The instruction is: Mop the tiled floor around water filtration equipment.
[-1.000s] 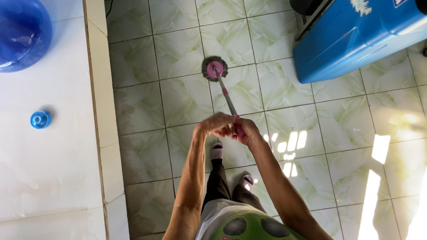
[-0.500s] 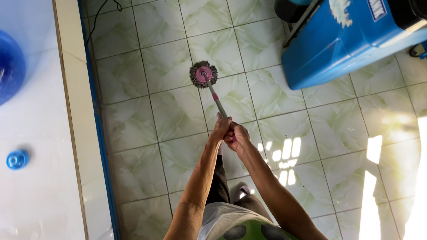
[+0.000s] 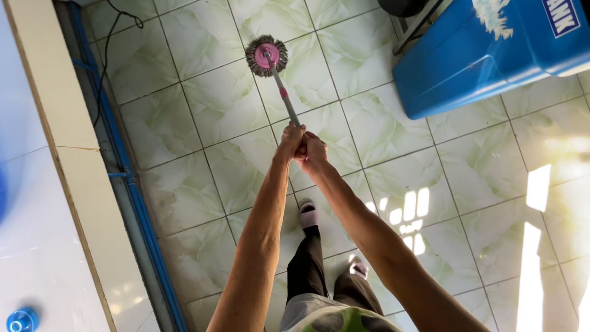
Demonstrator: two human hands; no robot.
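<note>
I hold a mop by its thin grey and pink handle (image 3: 284, 97) with both hands close together. My left hand (image 3: 291, 142) and my right hand (image 3: 313, 149) are wrapped round the handle's near end, arms stretched out in front of me. The round mop head (image 3: 267, 55), pink in the middle with a grey fringe, rests on the pale green tiled floor (image 3: 203, 117) far ahead. My feet in light slippers (image 3: 308, 215) stand on the tiles below my hands.
A large blue tank (image 3: 491, 55) lies at the upper right. A white raised ledge (image 3: 55, 203) runs along the left, with a blue pipe (image 3: 132, 197) and a black cable (image 3: 107, 55) beside it. A small blue cap (image 3: 22, 320) sits on the ledge. Sunlight patches fall on the right tiles.
The mop head has slid farther away and to the left across the tiles. My arms have stretched out more. The big blue bottle on the ledge has left the view.
</note>
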